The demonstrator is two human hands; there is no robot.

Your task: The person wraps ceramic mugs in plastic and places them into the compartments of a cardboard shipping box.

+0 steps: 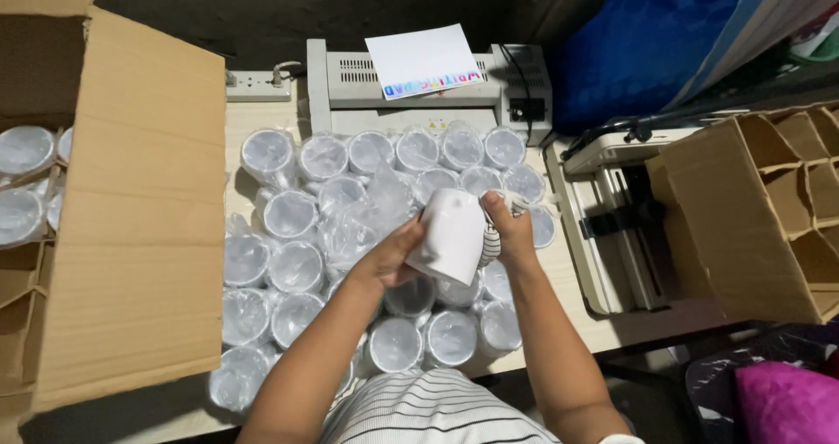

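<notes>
Right fingers: the right hand (511,230) is closed on the upper edge of a white mug (454,234), thumb pressed to its wall, the other fingers hidden behind it.
Left fingers: the left hand (389,256) is cupped under and against the mug's lower left side, fingers curled shut on it.
Held object: the white mug is carried tilted, above the middle of the table, clear of the pieces beneath; a striped patch shows at its right side, whether handle or print cannot be told.
Loose film: crumpled clear plastic wrap (371,208) lies just left of the mug, on top of the wrapped pieces.
Surrounding stock: plastic-wrapped mugs (288,265) stand upright in close rows, touching one another, over most of the wooden table (249,116).
Left margin: an open cardboard box (131,217) with more wrapped mugs inside.
Right margin: a cardboard box with dividers (769,208), its cells apparently empty.
Rear: a white laminator-like machine (350,90) bearing a printed sheet (424,59); a power strip (258,86) beside it.
Hazard, slip: a smooth glazed wall held tilted could slide from the grip and strike the mugs below, chipping both.
Hazard, crowding: the packed rows near the table's front edge could be nudged off by a forearm.
</notes>
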